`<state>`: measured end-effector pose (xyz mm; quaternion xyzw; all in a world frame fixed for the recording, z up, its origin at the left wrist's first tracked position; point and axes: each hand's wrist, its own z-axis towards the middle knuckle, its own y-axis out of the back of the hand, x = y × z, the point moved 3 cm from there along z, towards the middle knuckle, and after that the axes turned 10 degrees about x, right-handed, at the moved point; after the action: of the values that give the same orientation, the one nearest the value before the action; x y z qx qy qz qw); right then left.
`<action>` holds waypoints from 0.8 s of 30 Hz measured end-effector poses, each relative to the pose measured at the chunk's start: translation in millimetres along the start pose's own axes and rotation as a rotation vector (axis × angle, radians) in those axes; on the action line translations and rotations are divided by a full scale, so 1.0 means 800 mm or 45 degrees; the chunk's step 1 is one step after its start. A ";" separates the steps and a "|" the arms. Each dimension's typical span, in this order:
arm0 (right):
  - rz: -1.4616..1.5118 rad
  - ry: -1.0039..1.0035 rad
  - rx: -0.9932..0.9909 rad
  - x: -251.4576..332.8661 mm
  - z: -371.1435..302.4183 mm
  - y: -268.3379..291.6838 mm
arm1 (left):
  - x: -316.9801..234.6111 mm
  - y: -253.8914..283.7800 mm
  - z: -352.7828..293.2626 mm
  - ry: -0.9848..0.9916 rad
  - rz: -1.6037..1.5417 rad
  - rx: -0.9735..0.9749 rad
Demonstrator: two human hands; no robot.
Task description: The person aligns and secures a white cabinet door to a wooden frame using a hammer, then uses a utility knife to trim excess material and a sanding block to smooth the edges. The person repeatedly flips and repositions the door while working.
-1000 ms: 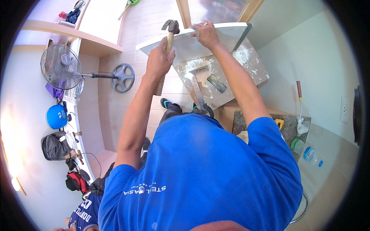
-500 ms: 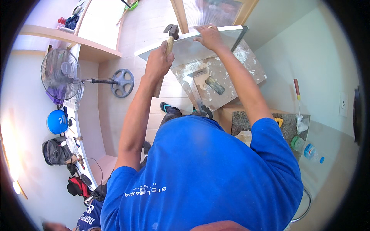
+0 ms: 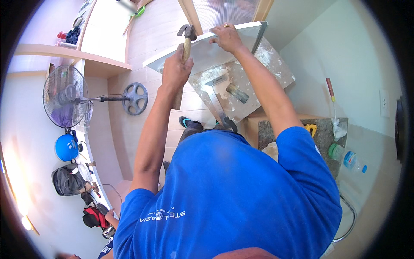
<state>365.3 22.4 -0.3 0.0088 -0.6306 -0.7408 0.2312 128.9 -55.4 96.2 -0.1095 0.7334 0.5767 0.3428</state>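
Note:
My left hand (image 3: 175, 71) is closed around the wooden handle of a claw hammer (image 3: 187, 47), its metal head up and away from me. My right hand (image 3: 227, 41) grips the top edge of a white panel (image 3: 211, 52), fingers over the rim. The panel stands on its long edge, tilted, at the far side of a paint-spattered board (image 3: 276, 71) that serves as a work surface. The hammer head is close to the panel's upper edge; whether they touch I cannot tell. On the board lie a metal square (image 3: 214, 100) and a worn, dark block (image 3: 237, 93).
A standing fan (image 3: 65, 96) with a round base is at left. Beyond it a shelf holds a blue round case (image 3: 66, 147) and a backpack (image 3: 68, 180). At right are a yellow tape measure (image 3: 310, 129), bottles (image 3: 347, 158) and a red-handled tool (image 3: 330, 88). Another person's hand (image 3: 111, 217) shows lower left.
My right hand and the panel have shifted slightly up and left in the view; the hammer stays in my left hand. The other person's hand has appeared by the shelf at lower left.

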 end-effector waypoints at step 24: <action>-0.182 -0.144 -0.001 -0.038 -0.028 0.021 | -0.030 -0.021 0.025 -0.103 0.075 0.058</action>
<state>404.5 10.8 2.3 0.0119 -0.6400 -0.7551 0.1417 163.6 -47.5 96.2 -0.0567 0.7348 0.5735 0.3576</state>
